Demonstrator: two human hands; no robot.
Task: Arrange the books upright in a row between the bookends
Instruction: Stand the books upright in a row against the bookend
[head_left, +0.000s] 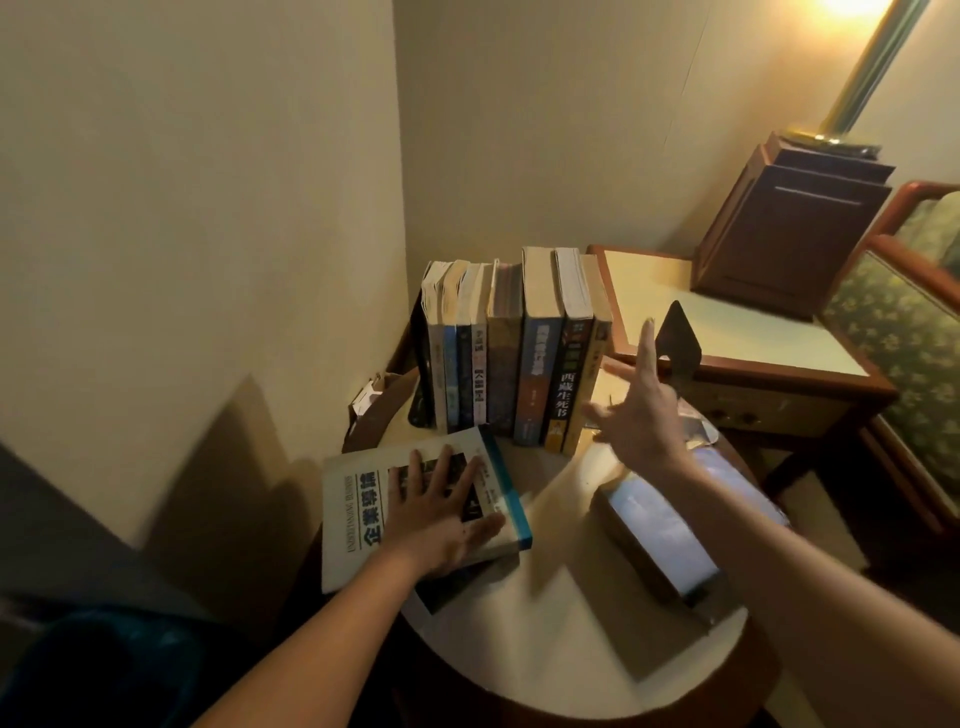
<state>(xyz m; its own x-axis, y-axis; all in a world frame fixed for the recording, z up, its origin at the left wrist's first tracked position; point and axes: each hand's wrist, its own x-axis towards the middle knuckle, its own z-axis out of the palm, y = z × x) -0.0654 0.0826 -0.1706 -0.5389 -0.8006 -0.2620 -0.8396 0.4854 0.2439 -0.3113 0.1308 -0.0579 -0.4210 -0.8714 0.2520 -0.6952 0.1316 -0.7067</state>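
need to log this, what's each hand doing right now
left hand: open, flat on the white book
right hand: open, holding nothing

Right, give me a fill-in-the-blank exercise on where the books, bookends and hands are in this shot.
1. The left hand lies flat on a book that is lying ____ on the round table.
2. The row of upright books leans against the ____ bookend.
3. The right hand is ____, fingers spread, holding nothing.
4. The other bookend stands ____ from the row.

Missing words: flat; left; open; apart
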